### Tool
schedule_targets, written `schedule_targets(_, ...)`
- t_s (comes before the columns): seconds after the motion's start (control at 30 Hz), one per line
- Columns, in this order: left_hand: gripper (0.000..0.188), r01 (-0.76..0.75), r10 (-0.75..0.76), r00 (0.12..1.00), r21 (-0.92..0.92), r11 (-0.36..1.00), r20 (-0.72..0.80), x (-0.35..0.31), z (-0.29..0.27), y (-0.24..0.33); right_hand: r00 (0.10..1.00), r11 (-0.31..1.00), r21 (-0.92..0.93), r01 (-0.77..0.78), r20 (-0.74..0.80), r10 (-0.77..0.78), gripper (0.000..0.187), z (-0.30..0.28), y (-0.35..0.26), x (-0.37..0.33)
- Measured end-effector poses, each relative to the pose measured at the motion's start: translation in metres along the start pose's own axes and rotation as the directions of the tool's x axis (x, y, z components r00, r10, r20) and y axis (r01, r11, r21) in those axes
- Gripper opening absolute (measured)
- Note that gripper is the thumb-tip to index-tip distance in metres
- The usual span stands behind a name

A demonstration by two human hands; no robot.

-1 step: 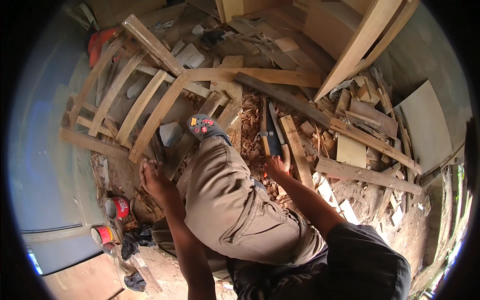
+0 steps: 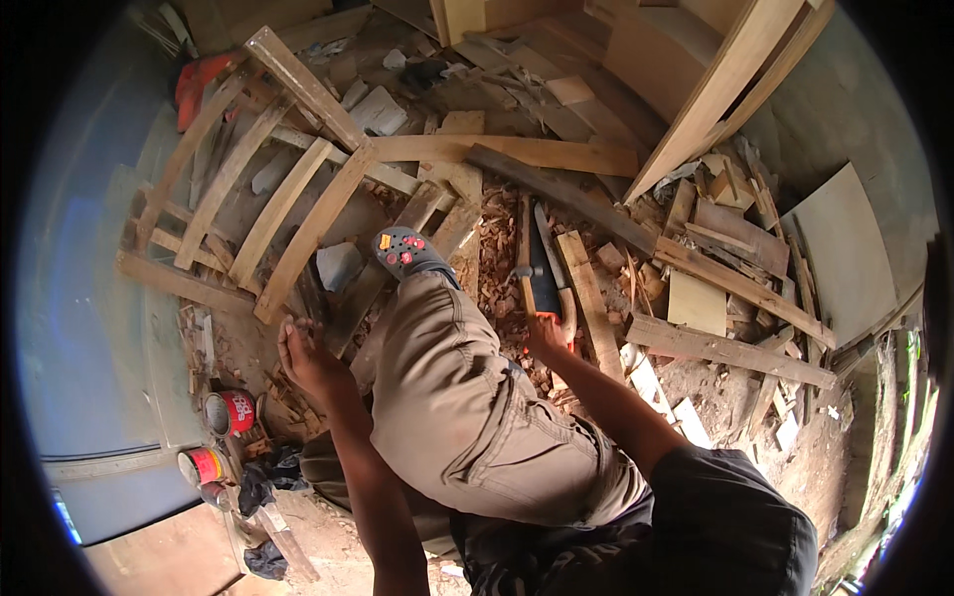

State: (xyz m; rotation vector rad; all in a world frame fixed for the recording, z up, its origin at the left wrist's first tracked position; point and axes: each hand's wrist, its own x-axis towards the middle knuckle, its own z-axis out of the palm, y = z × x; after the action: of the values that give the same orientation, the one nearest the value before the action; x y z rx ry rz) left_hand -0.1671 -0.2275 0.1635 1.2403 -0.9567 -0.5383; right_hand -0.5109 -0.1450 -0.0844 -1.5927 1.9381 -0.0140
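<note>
My right hand [image 2: 545, 336] is closed around the handle of a hammer [image 2: 528, 290], whose metal head points away from me. Just right of it a handsaw [image 2: 543, 260] with a wooden handle lies among wood chips. On the other side of my knee, my left hand [image 2: 301, 355] is raised with its fingers curled together; what they hold, if anything, is too small to make out. Close beyond it is the near end of a wooden frame with curved slats [image 2: 288, 214]. My foot in a grey clog [image 2: 405, 250] rests near the boards beside this frame.
Two open tins [image 2: 236, 411] with red labels lie at the left near black plastic [image 2: 256, 485]. Scrap boards [image 2: 730, 350] are heaped on the right. A dark plank [image 2: 566, 199] crosses ahead, and tall boards [image 2: 720, 99] lean at the far right. A blue-grey panel [image 2: 89, 328] borders the left.
</note>
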Motion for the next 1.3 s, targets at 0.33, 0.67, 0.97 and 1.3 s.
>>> schedule_targets(0.33,0.033,0.141,-0.138,0.988,0.045,0.989,-0.064,-0.013,-0.017,-0.062,0.949,0.998,0.061,0.002,0.313,-0.021,0.048,-0.009,-0.001,-0.044)
schedule_targets(0.67,0.033,0.100,0.021,0.958,-0.404,0.909,0.285,0.036,0.081,0.059,0.744,0.966,0.200,-0.163,-0.619,0.253,0.049,-0.126,0.150,-0.084)
schedule_targets(0.97,0.031,-0.466,-0.081,0.041,0.091,0.880,0.996,-0.019,0.188,0.250,0.646,0.892,0.258,-0.372,-0.618,0.448,0.053,-0.174,0.295,-0.079)
schedule_targets(1.3,0.037,-0.513,-0.394,-0.032,0.323,0.795,0.919,-0.070,0.216,0.229,0.738,0.797,-0.037,-0.603,-0.405,0.540,0.081,-0.179,0.345,0.011)
